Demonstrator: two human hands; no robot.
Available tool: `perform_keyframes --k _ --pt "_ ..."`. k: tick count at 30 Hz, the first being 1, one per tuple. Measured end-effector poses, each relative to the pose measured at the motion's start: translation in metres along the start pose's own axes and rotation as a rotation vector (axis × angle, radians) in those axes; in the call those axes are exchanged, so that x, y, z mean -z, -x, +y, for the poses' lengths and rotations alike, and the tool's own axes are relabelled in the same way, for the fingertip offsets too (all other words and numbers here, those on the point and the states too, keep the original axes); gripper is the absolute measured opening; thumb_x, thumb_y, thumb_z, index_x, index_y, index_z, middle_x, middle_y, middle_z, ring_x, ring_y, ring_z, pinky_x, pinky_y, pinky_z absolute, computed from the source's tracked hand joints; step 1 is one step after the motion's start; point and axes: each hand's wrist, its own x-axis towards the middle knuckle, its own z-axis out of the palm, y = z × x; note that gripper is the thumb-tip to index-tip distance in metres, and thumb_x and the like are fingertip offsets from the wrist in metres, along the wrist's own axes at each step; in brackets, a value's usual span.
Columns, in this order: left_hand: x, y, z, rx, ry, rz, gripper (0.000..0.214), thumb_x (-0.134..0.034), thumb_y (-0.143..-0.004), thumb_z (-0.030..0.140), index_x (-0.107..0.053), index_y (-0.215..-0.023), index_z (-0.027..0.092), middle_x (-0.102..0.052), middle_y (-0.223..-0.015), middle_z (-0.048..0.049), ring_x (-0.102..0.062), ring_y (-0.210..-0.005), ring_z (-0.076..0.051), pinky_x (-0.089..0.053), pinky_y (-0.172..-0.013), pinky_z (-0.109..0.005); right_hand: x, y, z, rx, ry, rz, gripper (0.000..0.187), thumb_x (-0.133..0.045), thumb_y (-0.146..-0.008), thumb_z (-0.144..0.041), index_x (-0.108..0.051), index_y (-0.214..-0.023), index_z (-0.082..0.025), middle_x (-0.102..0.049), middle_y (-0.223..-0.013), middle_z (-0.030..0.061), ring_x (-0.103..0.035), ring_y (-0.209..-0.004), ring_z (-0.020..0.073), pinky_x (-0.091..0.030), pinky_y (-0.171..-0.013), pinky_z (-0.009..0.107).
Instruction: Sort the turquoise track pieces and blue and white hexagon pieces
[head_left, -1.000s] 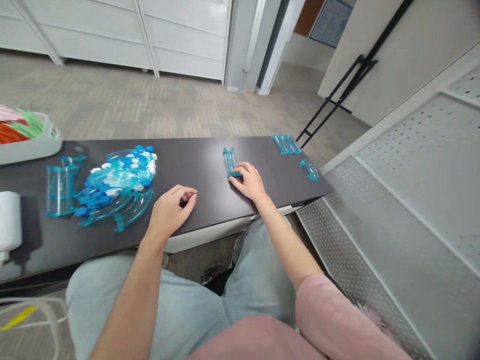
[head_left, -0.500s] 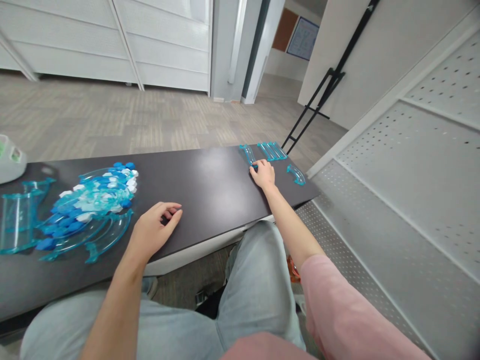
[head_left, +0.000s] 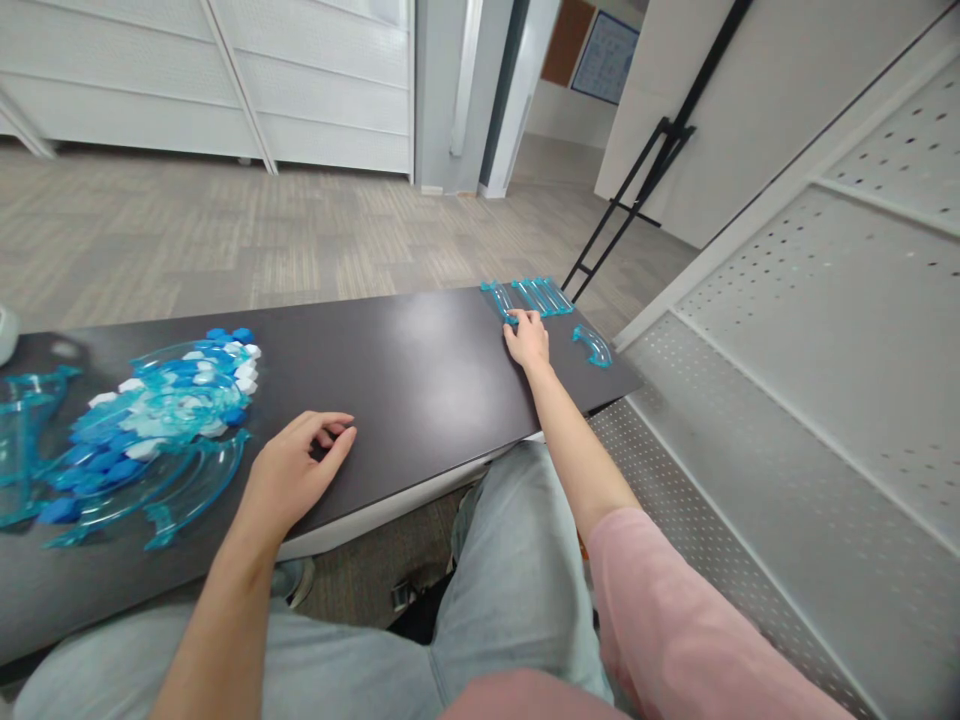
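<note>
My right hand (head_left: 528, 340) reaches to the far right of the dark table (head_left: 405, 370), fingers pinched on the near end of a clear blue straight track piece (head_left: 500, 299). That piece lies just left of a row of similar blue track pieces (head_left: 544, 296). A curved blue track piece (head_left: 592, 346) sits to the right of my hand. My left hand (head_left: 294, 472) rests near the table's front edge, fingers loosely curled with nothing in them. Left of it is a pile of blue and white small pieces with curved clear tracks (head_left: 150, 425).
A black metal stand (head_left: 637, 190) leans against the wall behind the table's right end. White perforated panels (head_left: 795, 420) lie on the right. A clear blue block (head_left: 19, 440) shows at the left edge. Carpeted floor lies beyond the table.
My right hand slid the straight track piece from the table's middle to the far right, next to the row of similar pieces. My left hand stayed near the front edge. The view shifted right.
</note>
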Motion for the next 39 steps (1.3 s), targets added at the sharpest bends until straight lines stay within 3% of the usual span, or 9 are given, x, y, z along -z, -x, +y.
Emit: perform_keyframes --k 11,16,20,23,26,29,31,35,39 --pt "-0.001 0.002 0.006 -0.029 0.009 0.009 0.031 -0.064 -0.100 0.051 -0.082 -0.107 0.026 -0.079 -0.100 -0.0059 -0.073 -0.086 -0.024 -0.058 -0.078 -0.036 0.008 0.008 -0.009 -0.003 0.064 0.020 0.052 -0.062 -0.103 -0.032 -0.068 -0.153 -0.019 -0.050 -0.157 0.0250 -0.062 -0.141 0.0389 -0.052 -0.121 0.058" --pt "-0.005 0.004 0.009 -0.071 -0.012 0.028 0.015 -0.070 -0.101 0.030 -0.082 -0.108 0.024 -0.080 -0.104 -0.0056 -0.074 -0.087 -0.020 -0.056 -0.085 -0.035 0.000 0.004 0.005 0.206 0.045 0.187 0.051 -0.065 -0.099 -0.037 -0.071 -0.144 -0.014 -0.053 -0.143 0.0280 -0.054 -0.142 0.0453 -0.047 -0.119 0.069" --pt "-0.007 0.004 0.011 -0.141 -0.025 0.064 0.014 -0.069 -0.105 0.024 -0.082 -0.108 0.024 -0.080 -0.102 -0.0030 -0.072 -0.084 -0.017 -0.053 -0.084 -0.033 -0.011 0.011 -0.005 0.461 -0.069 0.152 0.040 -0.064 -0.104 -0.047 -0.081 -0.127 -0.018 -0.061 -0.131 0.0288 -0.061 -0.129 0.0400 -0.052 -0.114 0.057" --pt "0.001 0.007 0.015 -0.231 -0.005 0.187 0.018 -0.064 -0.110 0.026 -0.081 -0.106 0.024 -0.078 -0.093 -0.0011 -0.071 -0.082 -0.016 -0.050 -0.086 -0.034 -0.014 0.049 -0.045 0.624 -0.186 -0.021 0.038 -0.065 -0.105 -0.047 -0.080 -0.127 -0.021 -0.065 -0.123 0.0200 -0.068 -0.099 0.0301 -0.062 -0.094 0.049" --pt "0.021 0.013 0.010 -0.253 -0.003 0.451 0.020 -0.062 -0.111 0.029 -0.079 -0.102 0.024 -0.074 -0.086 -0.0011 -0.069 -0.083 -0.018 -0.051 -0.088 -0.035 -0.018 0.108 -0.110 0.795 -0.258 -0.250 0.036 -0.067 -0.107 -0.046 -0.076 -0.135 -0.026 -0.069 -0.132 0.0150 -0.070 -0.085 0.0237 -0.066 -0.085 0.046" --pt "0.047 0.022 -0.008 -0.088 -0.029 0.762 0.019 -0.061 -0.111 0.028 -0.077 -0.102 0.024 -0.072 -0.087 -0.0014 -0.064 -0.082 -0.019 -0.052 -0.088 -0.035 -0.024 0.167 -0.181 1.005 -0.357 -0.453 0.042 -0.062 -0.112 -0.040 -0.069 -0.153 -0.031 -0.069 -0.152 0.0145 -0.076 -0.118 0.0304 -0.067 -0.100 0.049" --pt "0.061 0.029 -0.024 0.071 -0.071 0.897 0.014 -0.063 -0.108 0.025 -0.076 -0.103 0.024 -0.073 -0.091 -0.0019 -0.063 -0.083 -0.020 -0.052 -0.089 -0.036 -0.030 0.196 -0.222 1.106 -0.416 -0.534 0.048 -0.050 -0.117 -0.032 -0.062 -0.164 -0.035 -0.065 -0.164 0.0112 -0.069 -0.142 0.0316 -0.064 -0.113 0.053" --pt "0.078 0.043 -0.049 0.258 -0.134 0.824 0.007 -0.075 -0.100 0.023 -0.078 -0.106 0.025 -0.075 -0.099 -0.0033 -0.064 -0.090 -0.022 -0.051 -0.094 -0.038 -0.039 0.227 -0.268 1.168 -0.391 -0.599 0.054 -0.048 -0.119 -0.027 -0.053 -0.172 -0.034 -0.057 -0.177 0.0082 -0.068 -0.142 0.0311 -0.061 -0.112 0.054" --pt "0.080 0.054 -0.056 0.298 -0.205 0.672 0.015 -0.083 -0.095 0.024 -0.080 -0.110 0.026 -0.075 -0.103 -0.0045 -0.068 -0.101 -0.026 -0.051 -0.098 -0.041 -0.041 0.232 -0.273 1.155 -0.345 -0.612 0.045 -0.052 -0.119 -0.030 -0.063 -0.163 -0.030 -0.070 -0.160 0.0109 -0.072 -0.129 0.0313 -0.059 -0.107 0.052"
